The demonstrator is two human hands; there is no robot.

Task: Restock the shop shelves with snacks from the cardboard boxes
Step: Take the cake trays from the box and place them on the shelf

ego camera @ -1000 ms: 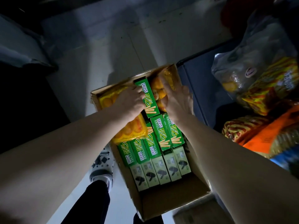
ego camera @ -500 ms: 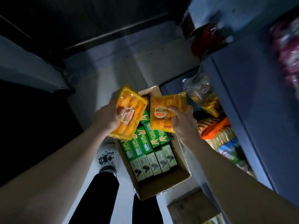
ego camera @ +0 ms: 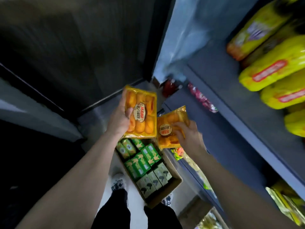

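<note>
Now, far left is only a dark wall and floor. Left hand [ego camera: 118,119] grips left pack [ego camera: 142,113] by its left edge, thumb pressed on the front and the other fingers hidden behind. The pack is orange with a clear front and round label, held upright in the air above the box [ego camera: 166,194]. Right pack [ego camera: 170,128] sits just beside it, lower and tilted; can't tell if the two touch. Right hand [ego camera: 189,136] holds it from the right, fingers curled close together over the front, thumb hidden. The box is open on the floor by the person's feet, with green cartons [ego camera: 143,159] in rows and paler cartons [ego camera: 153,180] at the near end. Shoe [ego camera: 118,181] is just left of the box. Right of the hands the shelf [ego camera: 222,83] runs near to far. Yellow bags [ego camera: 277,70] lie on it far right, blurred. The lower packets [ego camera: 283,205] are too blurred to name.
</note>
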